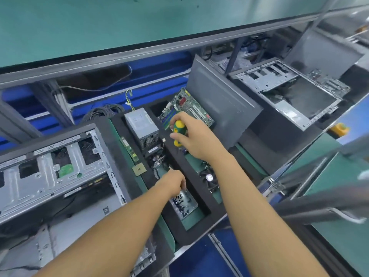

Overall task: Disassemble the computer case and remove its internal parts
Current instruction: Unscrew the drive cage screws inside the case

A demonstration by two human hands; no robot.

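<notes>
An opened computer case (50, 176) lies at the left, its bare metal frame showing. To its right stands a black foam tray (179, 156) with compartments. My right hand (191, 136) grips a green-and-yellow screwdriver (178, 132) over the tray, just in front of a green motherboard (187, 110) that leans in a far slot. My left hand (173, 182) hovers with curled fingers above a small metal dish of screws (184, 202); whether it pinches anything is hidden. A grey power supply (142, 124), a CPU chip (139, 169) and a cooler fan (208, 177) lie in the tray.
A dark grey side panel (221, 104) leans behind the tray. A second stripped case (289, 90) lies at the far right. A coil of black cables (103, 112) sits behind the power supply. A green shelf (119, 23) overhangs the bench, and a blurred metal bar (329, 208) crosses near right.
</notes>
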